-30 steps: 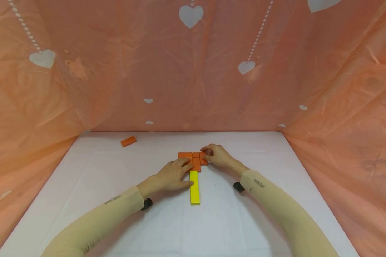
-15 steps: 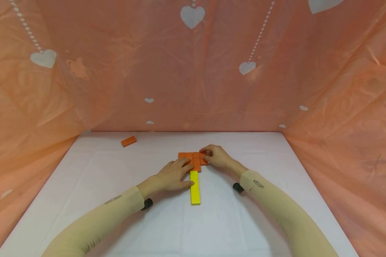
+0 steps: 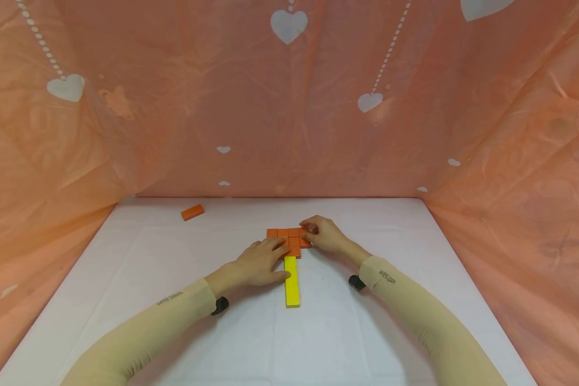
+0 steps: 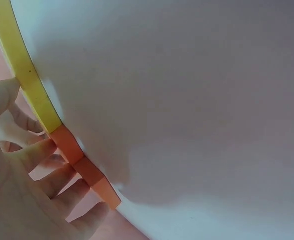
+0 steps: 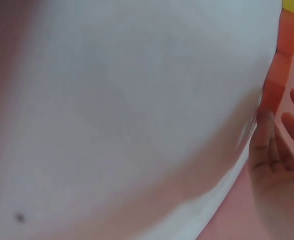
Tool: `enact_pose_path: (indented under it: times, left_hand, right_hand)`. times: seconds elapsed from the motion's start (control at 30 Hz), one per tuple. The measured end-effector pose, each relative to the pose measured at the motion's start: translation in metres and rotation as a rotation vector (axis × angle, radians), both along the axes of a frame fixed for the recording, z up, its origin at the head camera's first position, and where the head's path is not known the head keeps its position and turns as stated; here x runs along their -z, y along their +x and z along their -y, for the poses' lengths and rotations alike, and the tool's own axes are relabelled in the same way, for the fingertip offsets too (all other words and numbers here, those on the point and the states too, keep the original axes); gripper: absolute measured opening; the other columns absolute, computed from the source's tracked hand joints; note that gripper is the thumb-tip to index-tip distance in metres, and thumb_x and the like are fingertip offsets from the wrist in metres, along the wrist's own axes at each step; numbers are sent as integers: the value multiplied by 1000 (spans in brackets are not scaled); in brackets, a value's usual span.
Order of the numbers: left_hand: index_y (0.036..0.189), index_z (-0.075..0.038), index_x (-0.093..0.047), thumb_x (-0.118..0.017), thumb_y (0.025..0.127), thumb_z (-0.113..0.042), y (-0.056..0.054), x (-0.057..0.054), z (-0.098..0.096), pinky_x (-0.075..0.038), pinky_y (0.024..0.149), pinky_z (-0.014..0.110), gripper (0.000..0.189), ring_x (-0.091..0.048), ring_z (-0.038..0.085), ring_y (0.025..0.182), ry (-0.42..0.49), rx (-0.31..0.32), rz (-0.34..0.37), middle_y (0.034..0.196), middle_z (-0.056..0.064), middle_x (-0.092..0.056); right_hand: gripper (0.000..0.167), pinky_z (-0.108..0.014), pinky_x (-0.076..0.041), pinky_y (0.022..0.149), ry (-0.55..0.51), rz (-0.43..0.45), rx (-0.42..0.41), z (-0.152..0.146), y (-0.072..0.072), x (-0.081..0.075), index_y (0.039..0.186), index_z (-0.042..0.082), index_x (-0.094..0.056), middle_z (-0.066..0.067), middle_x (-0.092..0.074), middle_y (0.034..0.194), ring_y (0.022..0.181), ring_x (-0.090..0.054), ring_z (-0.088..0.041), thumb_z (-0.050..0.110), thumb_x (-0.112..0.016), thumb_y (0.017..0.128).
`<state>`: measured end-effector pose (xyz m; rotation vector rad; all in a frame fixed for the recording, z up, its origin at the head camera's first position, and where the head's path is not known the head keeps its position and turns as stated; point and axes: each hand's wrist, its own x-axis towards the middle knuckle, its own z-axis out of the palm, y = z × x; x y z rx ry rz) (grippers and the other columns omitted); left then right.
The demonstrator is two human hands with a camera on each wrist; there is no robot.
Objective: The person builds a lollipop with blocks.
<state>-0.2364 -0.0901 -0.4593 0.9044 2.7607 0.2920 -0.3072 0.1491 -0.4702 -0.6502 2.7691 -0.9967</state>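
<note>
Several orange blocks (image 3: 294, 241) lie edge to edge in a flat cluster near the table's middle. A long yellow strip (image 3: 292, 292), with seams across it in the left wrist view, extends from the cluster toward the person. The left hand (image 3: 257, 264) rests with spread fingers along the left side, its fingertips touching the orange blocks and its thumb touching the yellow strip. At the cluster's right end, the right hand (image 3: 330, 236) pinches the outermost orange block (image 3: 305, 242) between thumb and curled index finger. The left fingers partly cover the cluster.
One loose orange block (image 3: 192, 212) lies at the back left of the white table (image 3: 328, 343). A pink curtain (image 3: 289, 118) with white hearts hangs along the table's back and sides. Each wrist carries a small black camera.
</note>
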Motion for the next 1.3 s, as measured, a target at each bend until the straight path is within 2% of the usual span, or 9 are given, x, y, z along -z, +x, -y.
enact_pose_path:
  times: [0.07,0.17,0.3,0.5,0.7,0.87,1.13,1.3]
  left_hand:
    - [158,-13,-45,-61,99,-57,-1,0,0,-31,121,60,75,-33,34,152,-14,-1,1,166,13,-33]
    - [158,-12,-45,-62,99,-56,-2,-1,-1,-32,120,59,75,-33,34,152,-17,-5,2,166,13,-33]
    - [158,-12,-44,-62,99,-56,-2,-2,-1,-31,121,59,76,-32,34,152,-25,-5,3,166,13,-33]
    - [157,-12,-45,-62,99,-54,-3,-2,-1,-31,120,61,74,-32,35,152,-22,9,1,166,15,-33]
    - [157,-11,-44,-62,100,-54,-3,-2,0,-30,121,60,74,-30,35,153,-25,11,4,166,15,-32]
    - [158,-11,-44,-64,99,-54,-2,-3,0,-29,122,60,76,-30,36,153,-12,7,20,166,15,-32]
    - [156,-9,-46,-65,99,-52,-2,-2,-2,-30,121,59,74,-31,37,153,5,10,-3,166,15,-32]
    - [152,-6,-50,-65,100,-48,0,-1,-2,-31,121,58,69,-33,37,151,37,9,-16,164,16,-35]
  right_hand:
    - [36,-41,-56,91,-1,-29,6,0,1,-1,135,3,-67,-18,-64,132,99,-61,-25,15,-68,101]
    - [36,-43,-56,93,-9,-50,19,0,5,-4,135,4,-67,-17,-62,138,103,-63,-27,16,-67,101]
    - [40,-50,-51,107,-16,-45,14,-1,17,-9,139,5,-65,-15,-58,145,125,-60,-33,18,-66,101]
    - [54,-55,-36,119,85,-70,-69,-1,40,-9,147,4,-57,-14,-50,156,146,-44,-36,27,-71,101]
    - [65,-56,-33,121,186,-48,-143,0,58,-7,153,8,-51,-11,-43,162,151,-38,-34,35,-73,98]
    - [71,-56,-35,120,231,-84,-196,1,66,-4,155,8,-48,-12,-43,162,149,-40,-35,38,-75,96]
    - [68,-54,-36,120,268,-139,-242,2,71,-2,153,8,-51,-12,-43,162,148,-41,-35,38,-73,97]
    - [63,-56,-35,120,273,-143,-250,2,73,-2,151,8,-55,-14,-43,162,148,-41,-37,38,-73,98]
